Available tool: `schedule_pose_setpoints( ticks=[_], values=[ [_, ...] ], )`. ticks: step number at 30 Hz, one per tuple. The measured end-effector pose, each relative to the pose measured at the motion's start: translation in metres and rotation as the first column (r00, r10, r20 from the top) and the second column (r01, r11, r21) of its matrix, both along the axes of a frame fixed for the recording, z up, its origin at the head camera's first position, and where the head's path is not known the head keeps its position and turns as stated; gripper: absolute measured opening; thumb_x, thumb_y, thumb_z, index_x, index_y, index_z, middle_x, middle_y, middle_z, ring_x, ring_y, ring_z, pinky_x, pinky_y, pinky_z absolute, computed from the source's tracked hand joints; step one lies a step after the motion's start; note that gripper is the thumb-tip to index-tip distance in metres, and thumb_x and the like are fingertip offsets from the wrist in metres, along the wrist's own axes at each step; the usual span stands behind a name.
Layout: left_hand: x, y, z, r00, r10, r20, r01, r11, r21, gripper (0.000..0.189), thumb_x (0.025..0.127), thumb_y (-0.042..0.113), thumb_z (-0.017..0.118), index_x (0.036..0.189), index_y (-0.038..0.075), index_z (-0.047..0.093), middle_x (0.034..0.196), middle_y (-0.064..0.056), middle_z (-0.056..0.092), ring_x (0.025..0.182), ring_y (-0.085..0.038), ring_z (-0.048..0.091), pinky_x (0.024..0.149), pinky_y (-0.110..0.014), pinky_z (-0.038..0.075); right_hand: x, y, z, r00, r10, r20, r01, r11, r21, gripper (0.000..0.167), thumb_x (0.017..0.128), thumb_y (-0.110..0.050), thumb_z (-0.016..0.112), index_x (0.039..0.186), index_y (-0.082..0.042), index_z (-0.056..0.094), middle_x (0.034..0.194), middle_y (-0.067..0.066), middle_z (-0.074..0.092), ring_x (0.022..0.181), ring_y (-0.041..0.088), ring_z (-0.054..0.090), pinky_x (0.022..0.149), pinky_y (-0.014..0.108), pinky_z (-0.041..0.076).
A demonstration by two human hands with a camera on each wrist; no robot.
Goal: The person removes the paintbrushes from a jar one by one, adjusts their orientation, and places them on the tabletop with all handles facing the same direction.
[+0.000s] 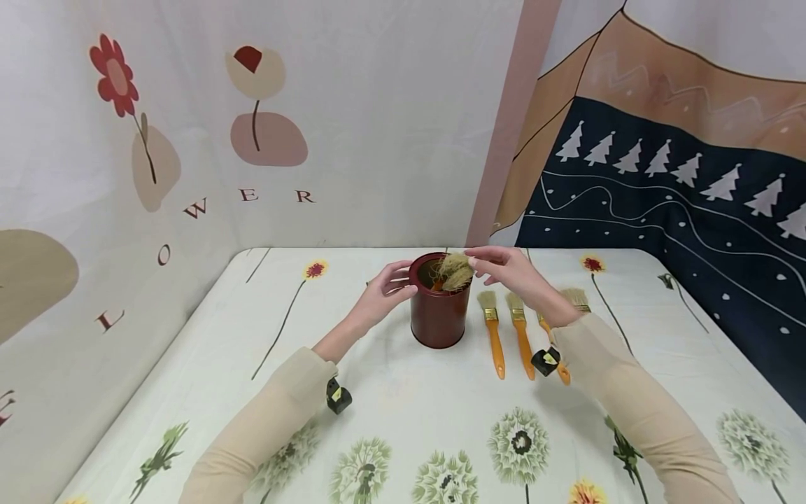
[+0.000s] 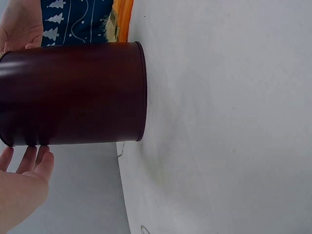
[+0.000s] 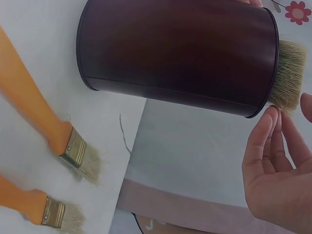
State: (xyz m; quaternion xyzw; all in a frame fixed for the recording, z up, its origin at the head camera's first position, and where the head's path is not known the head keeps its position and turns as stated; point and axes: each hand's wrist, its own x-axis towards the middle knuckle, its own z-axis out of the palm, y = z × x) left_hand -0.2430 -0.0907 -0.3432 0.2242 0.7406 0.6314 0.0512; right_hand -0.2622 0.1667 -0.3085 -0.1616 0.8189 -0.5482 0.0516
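Note:
A dark red cylindrical can (image 1: 439,315) stands upright on the table. Pale paintbrush bristles (image 3: 288,75) stick out past its rim, and an orange handle shows inside in the head view. My left hand (image 1: 385,285) rests its fingertips against the can's left side near the top, fingers fairly straight. At the right side of the rim is my right hand (image 1: 504,269). In the right wrist view its fingertips (image 3: 274,113) meet the edge of the bristles, while the thumb (image 3: 306,105) stands apart from them.
Several orange-handled paintbrushes lie right of the can, among them a left one (image 1: 492,336), a middle one (image 1: 520,336) and a wider one (image 1: 574,299) partly behind my right forearm. The floral tablecloth (image 1: 403,420) reaches back to a printed curtain (image 1: 378,105).

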Motion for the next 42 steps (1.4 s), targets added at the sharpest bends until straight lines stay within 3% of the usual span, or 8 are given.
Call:
schedule_pose_setpoints(
  ticks=[6, 12, 19, 26, 29, 36, 42],
  values=[
    [0.0, 0.0, 0.0, 1.0, 0.002, 0.0, -0.002, 1.0, -0.008, 0.05, 0.087, 0.013, 0.057, 0.132, 0.004, 0.035, 0.127, -0.015, 0.042, 0.116, -0.027, 0.04, 0.091, -0.034, 0.038, -0.003, -0.003, -0.001, 0.999, -0.02, 0.034, 0.02, 1.0, -0.023, 0.039, 0.089, -0.025, 0.054, 0.12, -0.001, 0.054, 0.096, 0.012, 0.054, 0.093, 0.033, 0.047, 0.072, 0.029, 0.048],
    [-0.001, 0.0, -0.001, 1.0, 0.008, -0.005, -0.008, 1.0, -0.016, 0.051, 0.087, 0.012, 0.057, 0.132, 0.003, 0.035, 0.127, -0.015, 0.042, 0.116, -0.028, 0.04, 0.091, -0.034, 0.039, -0.003, -0.003, 0.0, 0.998, -0.057, 0.009, 0.057, 0.998, 0.0, 0.038, 0.088, -0.026, 0.055, 0.115, 0.001, 0.056, 0.094, 0.013, 0.055, 0.09, 0.034, 0.049, 0.073, 0.03, 0.048],
    [-0.002, 0.0, -0.002, 1.0, 0.005, 0.0, -0.005, 1.0, -0.011, 0.051, 0.087, 0.013, 0.057, 0.132, 0.003, 0.035, 0.127, -0.016, 0.042, 0.116, -0.028, 0.04, 0.091, -0.035, 0.038, -0.004, -0.003, -0.001, 0.995, -0.085, -0.059, 0.086, 0.996, 0.025, 0.034, 0.089, -0.025, 0.054, 0.11, 0.002, 0.059, 0.094, 0.02, 0.056, 0.08, 0.025, 0.053, 0.071, 0.032, 0.048],
    [-0.017, -0.002, -0.021, 1.0, 0.009, 0.006, -0.009, 1.0, 0.007, 0.051, 0.085, 0.018, 0.059, 0.131, 0.013, 0.038, 0.127, -0.009, 0.043, 0.115, -0.022, 0.042, 0.091, -0.033, 0.039, -0.004, -0.004, 0.0, 0.987, -0.083, -0.138, 0.085, 0.996, 0.007, 0.032, 0.09, -0.024, 0.052, 0.105, 0.003, 0.06, 0.092, 0.019, 0.056, 0.079, 0.024, 0.053, 0.069, 0.028, 0.048],
    [-0.018, -0.002, -0.023, 1.0, 0.015, -0.01, -0.015, 1.0, 0.006, 0.051, 0.085, 0.021, 0.06, 0.13, 0.014, 0.039, 0.126, -0.008, 0.044, 0.114, -0.02, 0.043, 0.09, -0.033, 0.039, -0.003, -0.004, 0.003, 0.98, -0.075, -0.183, 0.074, 0.997, -0.015, 0.031, 0.091, -0.022, 0.051, 0.103, 0.005, 0.059, 0.093, 0.018, 0.056, 0.081, 0.025, 0.053, 0.07, 0.028, 0.049],
    [-0.018, -0.001, -0.021, 1.0, 0.023, -0.015, -0.023, 1.0, 0.014, 0.05, 0.085, 0.018, 0.06, 0.13, 0.013, 0.04, 0.125, -0.008, 0.045, 0.112, -0.021, 0.044, 0.089, -0.032, 0.04, -0.002, -0.001, 0.01, 0.977, -0.081, -0.196, 0.067, 0.995, -0.076, 0.03, 0.091, -0.021, 0.051, 0.102, 0.006, 0.058, 0.092, 0.017, 0.056, 0.084, 0.031, 0.054, 0.072, 0.027, 0.049],
    [-0.011, 0.0, -0.012, 1.0, 0.013, 0.009, -0.013, 1.0, 0.011, 0.051, 0.086, 0.013, 0.059, 0.131, 0.007, 0.037, 0.126, -0.014, 0.043, 0.115, -0.026, 0.042, 0.091, -0.034, 0.039, 0.002, 0.002, 0.019, 0.972, -0.111, -0.209, 0.088, 0.989, -0.116, 0.03, 0.09, -0.021, 0.051, 0.104, 0.005, 0.057, 0.092, 0.018, 0.057, 0.08, 0.022, 0.057, 0.073, 0.024, 0.049]
  ],
)
